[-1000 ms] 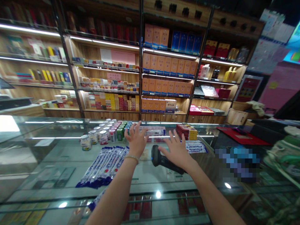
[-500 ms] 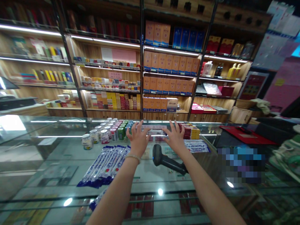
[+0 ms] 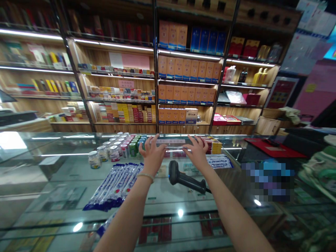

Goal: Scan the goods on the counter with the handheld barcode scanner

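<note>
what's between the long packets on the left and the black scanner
In the head view, the left hand with its bracelet and glass counter, between packets and scanner.

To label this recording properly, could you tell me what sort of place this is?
Probably a small shop: there are stocked shelves of boxed goods, a glass counter with packets on it, and a barcode scanner.

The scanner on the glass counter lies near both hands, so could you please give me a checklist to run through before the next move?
1. Scanner lying on the counter, in neither hand: ok.
2. Left hand clear of the front jar: ok.
3. Right hand clear of the stacked boxes: cannot tell; they overlap in view.
4. Fingertips gripping something between them: cannot tell.
</note>
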Action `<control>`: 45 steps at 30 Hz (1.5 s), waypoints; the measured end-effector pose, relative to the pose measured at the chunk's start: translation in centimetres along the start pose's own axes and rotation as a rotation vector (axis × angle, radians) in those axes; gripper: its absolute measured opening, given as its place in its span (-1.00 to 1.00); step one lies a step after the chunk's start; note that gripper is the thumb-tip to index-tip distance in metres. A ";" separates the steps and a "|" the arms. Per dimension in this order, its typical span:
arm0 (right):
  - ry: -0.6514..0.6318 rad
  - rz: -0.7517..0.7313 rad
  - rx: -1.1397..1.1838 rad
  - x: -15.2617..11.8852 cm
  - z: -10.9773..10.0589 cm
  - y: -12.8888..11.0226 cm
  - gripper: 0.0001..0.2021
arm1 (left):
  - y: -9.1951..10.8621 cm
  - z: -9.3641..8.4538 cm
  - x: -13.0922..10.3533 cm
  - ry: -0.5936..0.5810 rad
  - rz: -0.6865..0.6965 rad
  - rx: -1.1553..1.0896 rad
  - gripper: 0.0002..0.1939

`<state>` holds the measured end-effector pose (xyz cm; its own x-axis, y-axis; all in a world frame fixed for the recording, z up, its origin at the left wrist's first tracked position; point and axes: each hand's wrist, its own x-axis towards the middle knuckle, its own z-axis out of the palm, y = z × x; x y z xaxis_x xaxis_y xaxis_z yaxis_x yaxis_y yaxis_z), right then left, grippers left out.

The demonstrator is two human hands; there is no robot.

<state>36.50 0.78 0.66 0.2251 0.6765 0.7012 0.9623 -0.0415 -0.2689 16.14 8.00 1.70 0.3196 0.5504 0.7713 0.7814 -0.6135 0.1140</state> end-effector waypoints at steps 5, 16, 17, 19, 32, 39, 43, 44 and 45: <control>-0.008 0.165 0.122 0.3 0.5 0.0 -0.83 | 0.4 -0.3 0.0 -0.062 0.012 0.006 -0.82; 0.021 0.355 0.398 1.1 0.6 0.5 -0.76 | 0.8 -1.4 0.8 -0.095 -0.046 -0.017 -0.82; 0.025 0.369 0.419 1.2 0.6 0.5 -0.76 | 0.8 -1.6 1.0 -0.096 -0.050 -0.018 -0.82; 0.029 0.377 0.449 1.6 0.6 0.6 -0.77 | 1.0 -2.2 1.4 -0.094 -0.048 -0.018 -0.83; 0.000 0.177 0.413 4.1 1.3 -1.0 -0.73 | -0.4 -8.6 1.0 -0.155 -0.123 -0.036 -0.81; -0.074 0.063 0.341 6.3 1.0 -7.0 -0.85 | -5.0 -12.6 -1.1 -0.117 -0.144 -0.017 -0.71; -0.200 0.029 0.289 6.2 1.6 -11.1 -0.86 | -7.0 -14.2 -3.8 -0.117 -0.182 0.021 -0.68; -0.236 0.023 0.281 6.0 1.9 -12.0 -0.86 | -7.3 -14.4 -4.6 -0.122 -0.195 0.038 -0.69; -0.274 0.018 0.273 5.8 2.3 -12.9 -0.86 | -7.5 -14.6 -5.4 -0.124 -0.219 0.060 -0.71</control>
<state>25.09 6.93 6.68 0.1568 0.8504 0.5023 0.8740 0.1173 -0.4715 0.70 1.37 5.85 0.1999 0.7341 0.6489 0.8684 -0.4394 0.2296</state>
